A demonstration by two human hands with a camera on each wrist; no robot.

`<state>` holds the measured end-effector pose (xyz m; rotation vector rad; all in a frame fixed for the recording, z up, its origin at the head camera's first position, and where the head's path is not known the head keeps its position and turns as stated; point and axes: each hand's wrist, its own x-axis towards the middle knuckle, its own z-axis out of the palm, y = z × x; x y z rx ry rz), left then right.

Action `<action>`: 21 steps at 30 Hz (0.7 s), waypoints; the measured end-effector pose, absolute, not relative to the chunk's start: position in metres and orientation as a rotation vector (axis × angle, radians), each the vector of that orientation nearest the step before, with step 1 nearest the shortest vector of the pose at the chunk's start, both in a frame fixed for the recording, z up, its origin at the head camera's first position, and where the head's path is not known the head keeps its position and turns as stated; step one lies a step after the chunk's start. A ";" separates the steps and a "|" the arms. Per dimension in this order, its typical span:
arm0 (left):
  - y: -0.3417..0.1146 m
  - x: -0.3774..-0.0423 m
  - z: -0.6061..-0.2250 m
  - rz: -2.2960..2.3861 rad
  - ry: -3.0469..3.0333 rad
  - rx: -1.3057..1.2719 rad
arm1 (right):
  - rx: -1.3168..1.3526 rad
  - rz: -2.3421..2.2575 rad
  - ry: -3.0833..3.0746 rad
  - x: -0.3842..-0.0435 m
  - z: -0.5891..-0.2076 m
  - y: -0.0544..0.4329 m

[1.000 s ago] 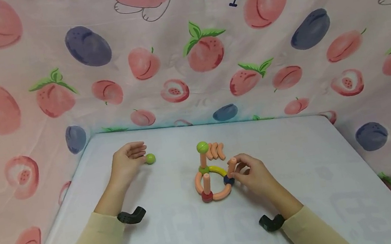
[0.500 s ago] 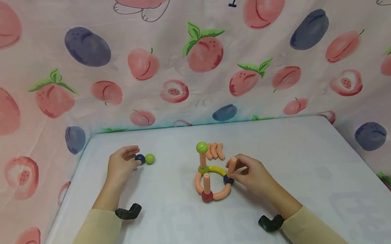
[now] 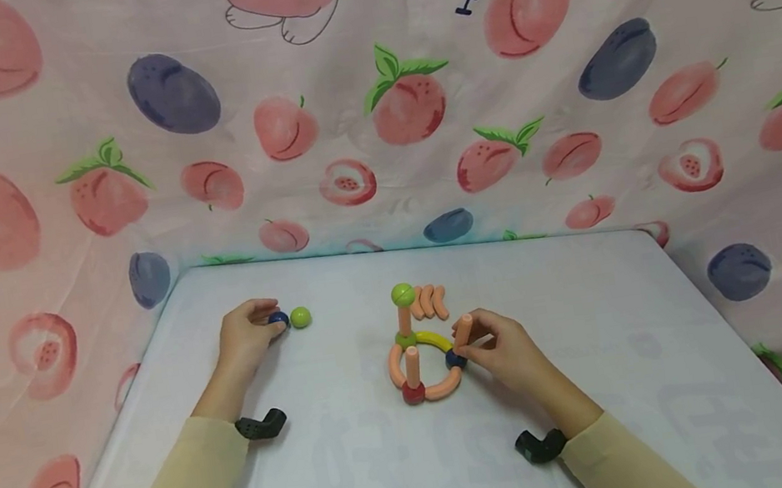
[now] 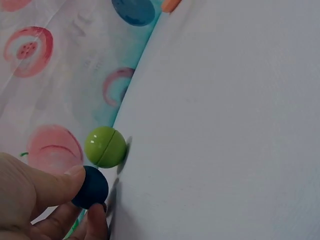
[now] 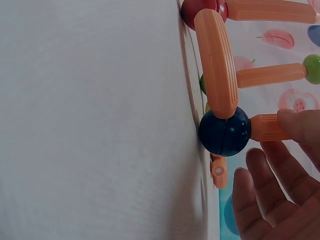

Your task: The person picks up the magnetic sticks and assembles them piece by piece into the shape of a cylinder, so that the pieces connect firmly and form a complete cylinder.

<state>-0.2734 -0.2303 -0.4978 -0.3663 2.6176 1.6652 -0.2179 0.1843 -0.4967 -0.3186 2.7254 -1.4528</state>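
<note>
My left hand [image 3: 246,337] pinches a dark blue ball [image 4: 94,189] between thumb and fingers at the table's far left. Just right of that ball sits a green ball [image 3: 301,317]. My right hand [image 3: 503,343] grips an upright orange rod [image 3: 463,329], whose lower end meets another dark blue ball [image 5: 224,131] on a ring of curved rods. A red ball [image 3: 413,393] at the ring's front carries a second upright rod [image 3: 413,365]. Behind, a third upright rod [image 3: 405,320] stands on a green ball, topped by a green ball [image 3: 403,294].
Several loose curved orange rods [image 3: 428,303] lie behind the ring. A yellow curved rod [image 3: 434,340] forms the ring's far right side. The white table [image 3: 366,484] ends at a fruit-printed cloth [image 3: 342,116]. Black wrist devices [image 3: 262,424] hang at both sleeves.
My left hand has shifted a little left and slightly down from beside the green ball, and the dark blue ball in it has come into view. My right hand stays on the rod.
</note>
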 end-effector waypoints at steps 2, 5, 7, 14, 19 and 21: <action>-0.231 -0.271 -0.496 1.688 2.603 -0.383 | -0.319 -1.450 2.727 -0.218 -0.497 0.185; -0.230 -0.268 -0.493 1.729 2.568 -0.411 | -0.316 -1.459 2.723 -0.217 -0.497 0.185; -0.229 -0.265 -0.491 1.765 2.541 -0.431 | -0.322 -1.469 2.718 -0.217 -0.497 0.185; -0.217 -0.254 -0.478 1.896 2.478 -0.333 | -0.328 -1.481 2.713 -0.217 -0.498 0.185; -0.198 -0.246 -0.461 1.933 2.476 -0.185 | -0.322 -1.473 2.717 -0.218 -0.499 0.184; -0.189 -0.241 -0.455 1.930 2.465 -0.139 | -0.317 -1.473 2.715 -0.218 -0.499 0.184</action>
